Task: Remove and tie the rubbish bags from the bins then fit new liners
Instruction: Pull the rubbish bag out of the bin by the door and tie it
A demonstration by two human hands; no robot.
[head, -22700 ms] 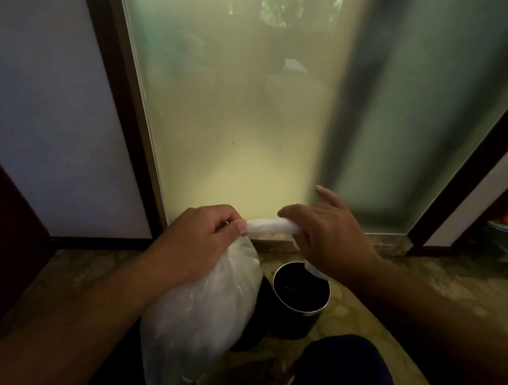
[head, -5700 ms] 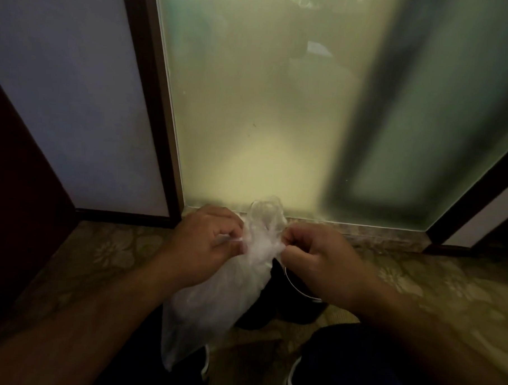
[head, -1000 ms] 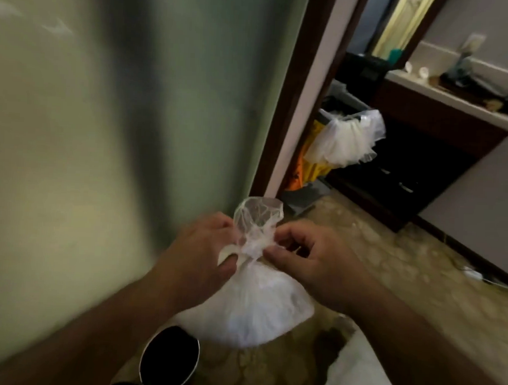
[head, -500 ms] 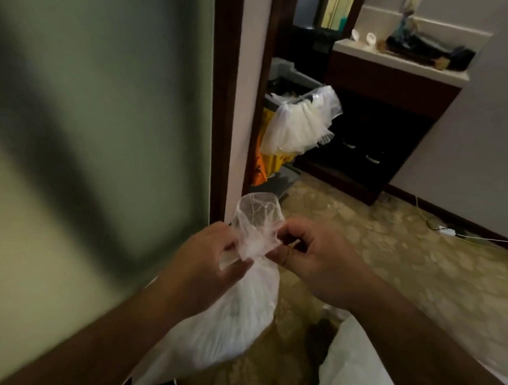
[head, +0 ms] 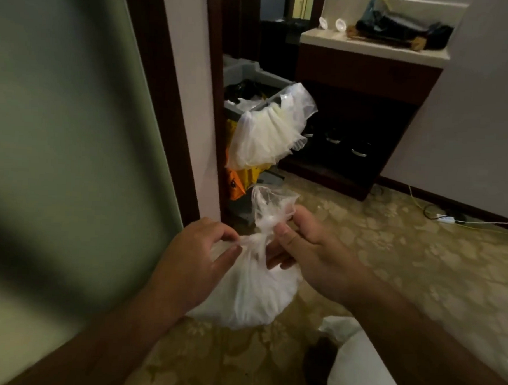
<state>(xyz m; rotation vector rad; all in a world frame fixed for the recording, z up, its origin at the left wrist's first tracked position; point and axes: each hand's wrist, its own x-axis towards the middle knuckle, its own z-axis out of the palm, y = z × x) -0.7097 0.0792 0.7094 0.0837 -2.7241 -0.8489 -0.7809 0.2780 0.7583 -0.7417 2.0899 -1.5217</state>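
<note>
A full white rubbish bag [head: 251,294] hangs in front of me above the patterned floor. Its neck is twisted and gathered, with a loose tuft of clear plastic sticking up above the twist. My left hand [head: 197,259] pinches a strand of the neck and draws it to the left. My right hand [head: 311,253] pinches the gathered top between thumb and fingers. No bin is in view.
A frosted glass panel [head: 69,132] fills the left side, ending at a dark door frame [head: 164,95]. Beyond stands a grey cleaning cart [head: 249,72] with a white bag [head: 267,131] hung on it, a dark cabinet [head: 365,80], and cables [head: 449,219] on the floor. Something white [head: 355,368] lies at the bottom right.
The view has swung right, away from the glass and the black bin toward the doorway and cart. The bag has gone with my hands, and my left hand now draws a strand sideways.
</note>
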